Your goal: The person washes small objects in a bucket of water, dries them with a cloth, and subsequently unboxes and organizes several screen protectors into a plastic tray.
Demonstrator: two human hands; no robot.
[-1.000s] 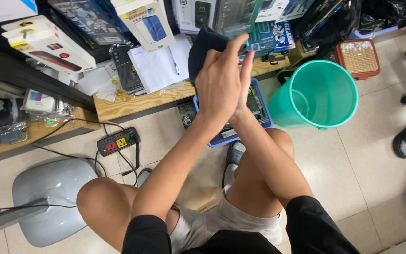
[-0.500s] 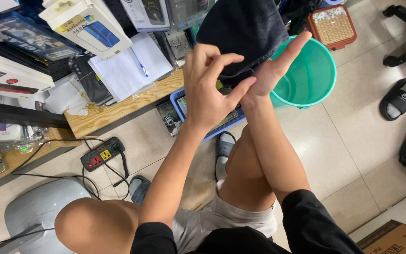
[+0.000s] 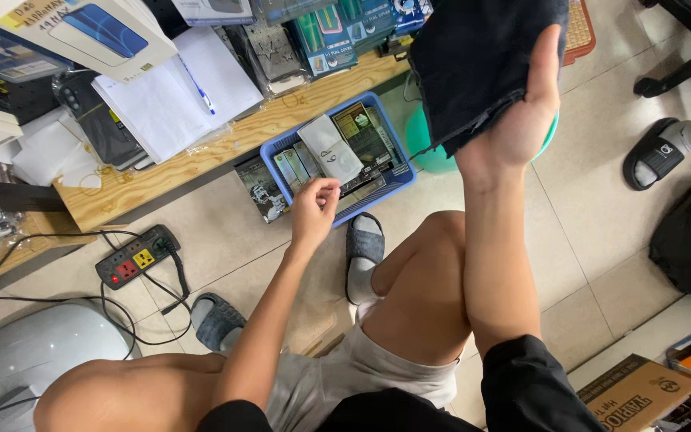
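Beige tiled floor (image 3: 601,240) underfoot, with a low wooden shelf (image 3: 225,148) of papers and packets at far left above a black power strip (image 3: 133,258). Left hand (image 3: 313,210) hovered with fingers loosely pinched, holding nothing, over a blue plastic basket (image 3: 277,152) of flat packets. Right hand (image 3: 521,120) clasped a dark folded cloth (image 3: 473,64) raised above a green plastic bucket (image 3: 421,148).

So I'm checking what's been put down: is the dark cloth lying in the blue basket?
No, the dark cloth is held up in the right hand, above the floor and apart from the blue basket.
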